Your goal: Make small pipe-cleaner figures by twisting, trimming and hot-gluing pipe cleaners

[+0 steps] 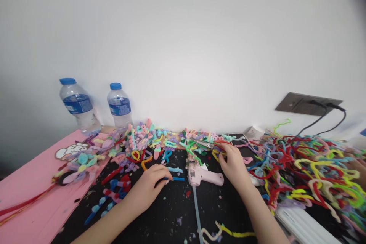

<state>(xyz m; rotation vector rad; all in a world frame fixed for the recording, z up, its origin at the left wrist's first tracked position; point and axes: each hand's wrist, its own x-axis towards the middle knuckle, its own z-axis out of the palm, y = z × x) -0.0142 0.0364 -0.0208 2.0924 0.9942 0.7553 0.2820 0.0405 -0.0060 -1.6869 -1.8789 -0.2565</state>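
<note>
My left hand (151,183) is over the black work surface, its fingers curled and closed at the end of a dark blue pipe cleaner (178,178). Just beyond those fingers lies a light blue fuzzy piece (175,169). My right hand (231,162) has its fingers round the red handle of a pair of scissors (205,144), whose metal blades point left over the craft pieces. Between my hands a pale pink glue gun (210,177) rests on its side, a glue stick (197,209) running from it toward me.
Pipe-cleaner shapes (143,137) line the wall, beside two water bottles (119,106). Pink sheets (25,175) lie left. A tangle of pipe cleaners (309,167) and a white device (304,225) are right, near another person's hand (357,166). Cables hang from a wall socket (303,103).
</note>
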